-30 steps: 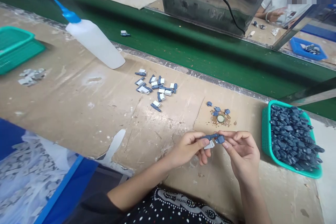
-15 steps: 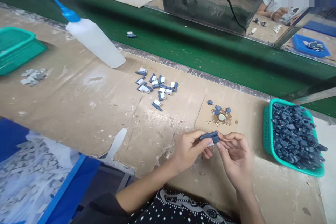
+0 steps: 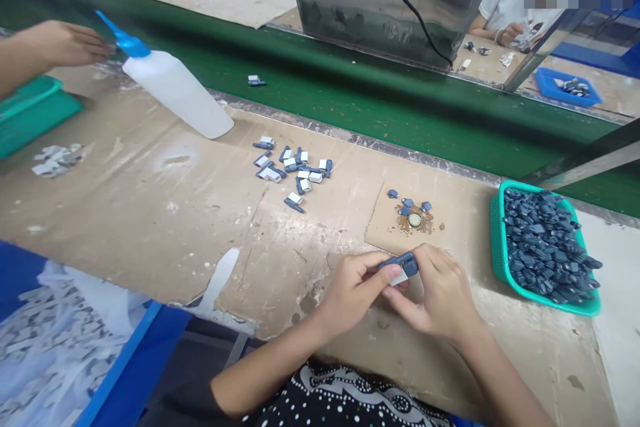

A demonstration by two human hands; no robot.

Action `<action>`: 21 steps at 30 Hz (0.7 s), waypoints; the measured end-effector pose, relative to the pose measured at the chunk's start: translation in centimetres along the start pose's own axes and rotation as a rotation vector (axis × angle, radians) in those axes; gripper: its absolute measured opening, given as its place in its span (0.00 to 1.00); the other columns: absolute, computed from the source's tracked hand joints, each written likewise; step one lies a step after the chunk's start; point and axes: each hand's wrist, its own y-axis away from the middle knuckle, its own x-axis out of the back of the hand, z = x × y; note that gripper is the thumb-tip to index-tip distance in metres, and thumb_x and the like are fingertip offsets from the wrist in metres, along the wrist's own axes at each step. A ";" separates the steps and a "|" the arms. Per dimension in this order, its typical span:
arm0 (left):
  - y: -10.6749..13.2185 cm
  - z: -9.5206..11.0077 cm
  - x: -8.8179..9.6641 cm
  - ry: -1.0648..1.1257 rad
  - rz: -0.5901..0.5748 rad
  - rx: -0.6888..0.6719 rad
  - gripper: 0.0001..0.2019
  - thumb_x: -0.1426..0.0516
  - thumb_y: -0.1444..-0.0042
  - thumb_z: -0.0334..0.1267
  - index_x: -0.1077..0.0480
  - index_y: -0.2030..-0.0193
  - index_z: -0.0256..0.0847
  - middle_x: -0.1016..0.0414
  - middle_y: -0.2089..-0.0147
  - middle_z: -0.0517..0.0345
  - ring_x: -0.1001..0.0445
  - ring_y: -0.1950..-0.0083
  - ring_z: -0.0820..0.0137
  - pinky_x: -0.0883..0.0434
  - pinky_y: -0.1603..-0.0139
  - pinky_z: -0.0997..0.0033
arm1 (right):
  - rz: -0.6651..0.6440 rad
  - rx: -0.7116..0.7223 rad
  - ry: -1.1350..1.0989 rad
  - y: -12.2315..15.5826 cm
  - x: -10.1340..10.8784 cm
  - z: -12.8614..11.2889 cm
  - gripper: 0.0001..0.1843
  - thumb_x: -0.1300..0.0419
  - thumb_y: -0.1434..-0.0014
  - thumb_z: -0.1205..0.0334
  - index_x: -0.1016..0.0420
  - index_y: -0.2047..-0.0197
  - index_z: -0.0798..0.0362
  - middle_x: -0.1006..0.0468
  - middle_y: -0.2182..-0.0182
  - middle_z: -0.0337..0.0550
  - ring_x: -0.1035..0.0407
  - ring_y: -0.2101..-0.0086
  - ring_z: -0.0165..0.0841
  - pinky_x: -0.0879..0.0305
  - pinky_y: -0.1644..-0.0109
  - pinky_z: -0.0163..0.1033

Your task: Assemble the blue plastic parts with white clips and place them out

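Note:
My left hand [image 3: 357,290] is closed on a small dark blue and white plastic part [image 3: 403,268], thumb across its white side. The fingers of my right hand [image 3: 443,290] press on the other end of the same part, so both hands hold it above the table. Just beyond them lies a cardboard piece [image 3: 377,230] with a small round cap [image 3: 415,220] in a wet brown patch and several little blue pieces [image 3: 407,203]. Further left, several blue and white parts [image 3: 290,163] of like form are scattered on the table.
A green basket [image 3: 495,240] heaped with dark blue pieces stands at right. A white squeeze bottle [image 3: 175,90] with blue nozzle leans at left; another person's hand [image 3: 70,43] is beside its tip. White pieces fill a blue bin [image 3: 125,353] below. A green belt [image 3: 320,77] runs behind.
My right hand has turned and closed in around the part, which shows more of its white side. Another person's hand has come in at the left. The view has shifted slightly.

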 end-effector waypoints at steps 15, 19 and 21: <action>-8.2 2.0 -0.6 -0.525 -0.207 -0.217 0.15 0.51 0.44 0.43 0.31 0.72 0.35 0.31 0.76 0.61 0.34 0.74 0.76 0.39 0.73 0.79 | 0.101 -0.329 -0.137 -0.1 -2.2 3.7 0.16 0.50 0.45 0.53 0.39 0.59 0.57 0.31 0.76 0.42 0.36 0.80 0.32 0.41 0.78 0.35; -19.4 4.6 1.5 -0.904 0.045 -0.297 0.14 0.51 0.45 0.41 0.29 0.72 0.35 0.29 0.73 0.58 0.30 0.68 0.71 0.36 0.67 0.75 | 0.154 -0.444 -0.485 0.4 -1.2 4.9 0.38 0.48 0.44 0.55 0.68 0.39 0.54 0.35 0.65 0.43 0.40 0.82 0.24 0.38 0.77 0.34; -23.3 6.0 2.7 -0.974 0.163 -0.310 0.12 0.49 0.46 0.39 0.29 0.72 0.33 0.28 0.70 0.52 0.30 0.63 0.65 0.36 0.61 0.70 | 0.151 -0.456 -0.587 1.9 -0.5 4.9 0.37 0.49 0.43 0.58 0.69 0.38 0.50 0.35 0.65 0.42 0.41 0.82 0.24 0.38 0.78 0.33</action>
